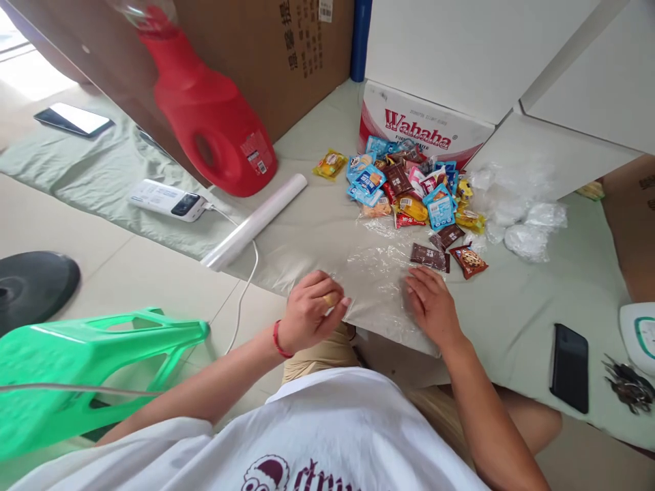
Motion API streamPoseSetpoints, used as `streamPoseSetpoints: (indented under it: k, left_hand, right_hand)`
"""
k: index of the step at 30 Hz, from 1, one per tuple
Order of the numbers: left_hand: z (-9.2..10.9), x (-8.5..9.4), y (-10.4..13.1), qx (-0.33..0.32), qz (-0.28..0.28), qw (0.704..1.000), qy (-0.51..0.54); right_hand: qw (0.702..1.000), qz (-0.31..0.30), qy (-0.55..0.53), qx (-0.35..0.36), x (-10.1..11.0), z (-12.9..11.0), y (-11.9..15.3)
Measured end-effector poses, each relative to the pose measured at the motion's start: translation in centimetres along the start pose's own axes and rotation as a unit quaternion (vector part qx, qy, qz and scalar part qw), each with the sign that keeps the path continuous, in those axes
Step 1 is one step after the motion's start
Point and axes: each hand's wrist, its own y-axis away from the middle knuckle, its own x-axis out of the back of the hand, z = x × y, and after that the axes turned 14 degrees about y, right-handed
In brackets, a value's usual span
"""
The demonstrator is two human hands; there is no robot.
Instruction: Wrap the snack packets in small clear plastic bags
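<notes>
A sheet of clear plastic wrap (379,273) lies crinkled on the cloth-covered surface before me. My left hand (316,305) is closed at its left edge, fingers curled and thumb pressed in; the wrap between them is hard to see. My right hand (434,305) rests on the right part of the wrap, fingers stretched out and nothing gripped. Just beyond its fingertips is a brown snack packet (428,257), with a cookie packet (469,261) to the right. Behind them spreads a pile of small wrapped snacks (404,181).
A plastic wrap roll (254,221) and red detergent bottle (212,129) stand left, near a power bank (166,200) with a white cable. Clear plastic bundles (522,211) lie right of the snacks, before a Wahaha box (424,123). A black phone (570,368), keys (628,385) and green stool (86,361) flank me.
</notes>
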Motion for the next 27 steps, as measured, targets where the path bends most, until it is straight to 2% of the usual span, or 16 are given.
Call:
streamPoseSetpoints:
  k: [3, 6, 8, 10, 12, 14, 15, 16, 18, 19, 22, 25, 27]
  left_hand:
    - [-1.1, -3.5, -3.6, 0.021, -0.013, 0.999, -0.025]
    - [-4.6, -6.4, -6.2, 0.099, -0.098, 0.984, -0.111]
    - [-7.0, -7.4, -6.7, 0.158, -0.136, 0.965, -0.162]
    - [-8.4, -7.7, -6.4, 0.168, -0.164, 0.954, -0.185]
    - [-8.9, -7.7, -5.7, 0.16, -0.181, 0.951, -0.192]
    - [-8.6, -7.6, -5.0, 0.157, -0.187, 0.95, -0.194]
    - [-8.3, -7.6, -4.7, 0.157, -0.188, 0.95, -0.195]
    - [-8.0, -7.6, -4.4, 0.155, -0.188, 0.95, -0.195]
    - [-7.4, -7.5, -3.8, 0.151, -0.183, 0.951, -0.198]
    - [-7.1, -7.4, -3.5, 0.15, -0.181, 0.951, -0.199]
    - [-6.7, -7.0, -2.4, 0.147, -0.171, 0.953, -0.204]
    - [-6.6, -6.5, -1.6, 0.148, -0.164, 0.954, -0.203]
    - [-6.6, -6.2, -1.3, 0.145, -0.165, 0.956, -0.197]
  right_hand:
    - [0.996, -0.067, 0.007, 0.057, 0.2, -1.6, 0.6]
    - [0.986, -0.143, -0.001, 0.084, -0.1, -2.0, 3.0]
    - [0.984, -0.162, -0.022, 0.073, 0.3, -1.5, 5.1]
    - [0.982, -0.166, -0.067, 0.055, 1.3, -0.4, 6.8]
    - [0.984, -0.152, -0.091, 0.014, 2.7, 1.4, 6.8]
    - [0.99, -0.122, -0.029, -0.058, 4.1, 4.1, 4.8]
    - [0.989, -0.111, 0.049, -0.085, 4.5, 5.7, 3.0]
    - [0.98, -0.106, 0.132, -0.103, 4.8, 7.4, 0.9]
    - [0.973, -0.105, 0.17, -0.114, 4.8, 10.6, -3.7]
    - [0.972, -0.114, 0.179, -0.102, 4.5, 12.0, -5.9]
    - [0.947, -0.206, 0.247, 0.004, 3.3, 14.9, -10.8]
    - [0.917, -0.276, 0.285, 0.044, 2.7, 16.3, -12.5]
    - [0.91, -0.282, 0.303, 0.039, 2.9, 17.0, -12.4]
